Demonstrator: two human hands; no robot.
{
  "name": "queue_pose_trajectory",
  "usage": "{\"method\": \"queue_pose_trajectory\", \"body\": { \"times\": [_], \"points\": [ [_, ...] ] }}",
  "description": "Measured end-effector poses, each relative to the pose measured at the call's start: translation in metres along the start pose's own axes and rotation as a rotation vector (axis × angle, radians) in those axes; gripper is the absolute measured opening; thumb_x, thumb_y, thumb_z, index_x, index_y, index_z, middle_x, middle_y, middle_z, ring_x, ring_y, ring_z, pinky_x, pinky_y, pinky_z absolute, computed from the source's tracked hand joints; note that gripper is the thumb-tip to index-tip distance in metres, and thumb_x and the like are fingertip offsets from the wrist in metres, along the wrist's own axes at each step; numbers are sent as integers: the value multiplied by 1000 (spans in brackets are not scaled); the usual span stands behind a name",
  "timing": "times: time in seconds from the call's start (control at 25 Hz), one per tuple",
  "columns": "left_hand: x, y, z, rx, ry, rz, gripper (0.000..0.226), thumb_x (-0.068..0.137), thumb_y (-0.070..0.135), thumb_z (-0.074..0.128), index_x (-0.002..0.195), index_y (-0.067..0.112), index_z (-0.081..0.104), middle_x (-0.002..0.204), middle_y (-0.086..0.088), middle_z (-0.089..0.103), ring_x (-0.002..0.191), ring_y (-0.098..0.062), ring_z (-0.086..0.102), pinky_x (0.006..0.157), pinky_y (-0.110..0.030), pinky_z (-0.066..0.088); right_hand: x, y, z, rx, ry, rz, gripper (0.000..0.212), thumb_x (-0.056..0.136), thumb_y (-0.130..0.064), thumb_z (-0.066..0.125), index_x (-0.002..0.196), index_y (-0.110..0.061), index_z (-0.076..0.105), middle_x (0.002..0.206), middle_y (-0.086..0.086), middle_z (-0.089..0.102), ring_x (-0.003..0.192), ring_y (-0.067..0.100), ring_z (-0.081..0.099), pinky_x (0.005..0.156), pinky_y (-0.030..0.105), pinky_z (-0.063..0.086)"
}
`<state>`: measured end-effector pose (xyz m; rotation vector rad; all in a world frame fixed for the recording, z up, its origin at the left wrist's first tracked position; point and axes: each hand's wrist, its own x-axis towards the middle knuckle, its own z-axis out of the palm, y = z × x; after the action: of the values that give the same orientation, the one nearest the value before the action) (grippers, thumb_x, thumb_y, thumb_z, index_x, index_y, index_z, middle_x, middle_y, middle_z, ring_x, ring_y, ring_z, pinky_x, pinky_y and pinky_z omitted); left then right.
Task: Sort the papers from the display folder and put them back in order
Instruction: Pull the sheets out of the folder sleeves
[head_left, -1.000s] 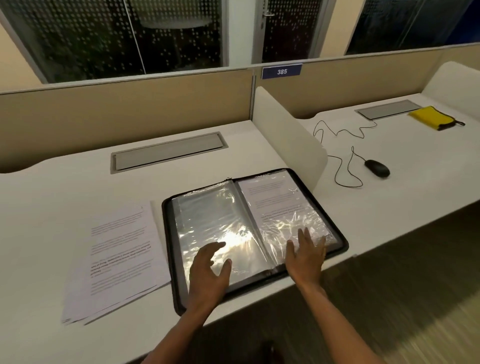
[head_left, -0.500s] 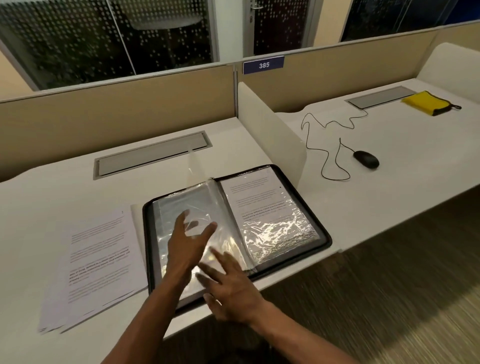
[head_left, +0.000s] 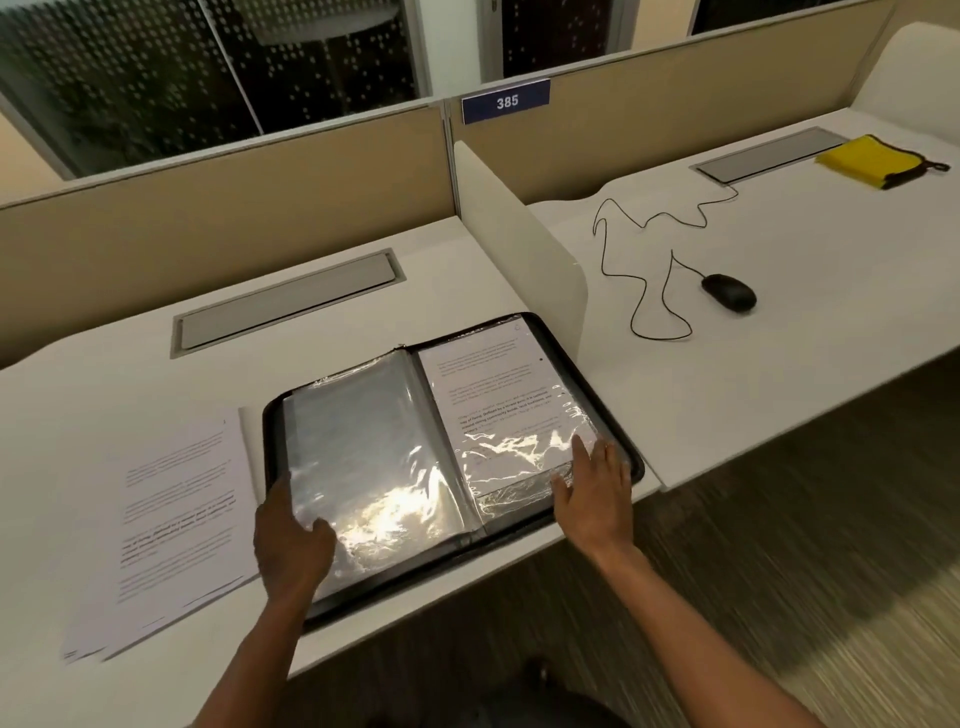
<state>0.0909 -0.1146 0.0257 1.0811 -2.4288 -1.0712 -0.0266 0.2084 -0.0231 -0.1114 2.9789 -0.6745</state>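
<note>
The left hand pinches the clear plastic sleeves of the black zip display folder to turn them; the right hand lies open and flat, steadying the filled page

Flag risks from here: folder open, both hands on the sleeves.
1. The folder overhangs the desk front edge; pressure from the left hand might tip it.
2. Glare on the sleeves could hide page order.
3. The loose papers also reach the edge and may slide off.
</note>
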Motion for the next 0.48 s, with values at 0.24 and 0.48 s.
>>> {"method": "queue_pose_trajectory", "body": {
  "times": [0.24,0.48],
  "points": [
    [-35,54,65,29,-160,453,60,86,20,74,141,21,51,140,-5,51,133,-21,41,111,-32,34,3,-6,-7,336,135,26,63,94,-27,64,150,-19,39,149,11,49,145,32,32,116,52,36],
    [-58,109,136,168,-432,715,58,80,44,75,132,23,59,128,1,55,124,-15,43,102,-26,36,7,-13,-27,666,210,51,77,80,-20,83,146,-23,44,138,1,56,121,12,56,99,36,55]
  ]
}}
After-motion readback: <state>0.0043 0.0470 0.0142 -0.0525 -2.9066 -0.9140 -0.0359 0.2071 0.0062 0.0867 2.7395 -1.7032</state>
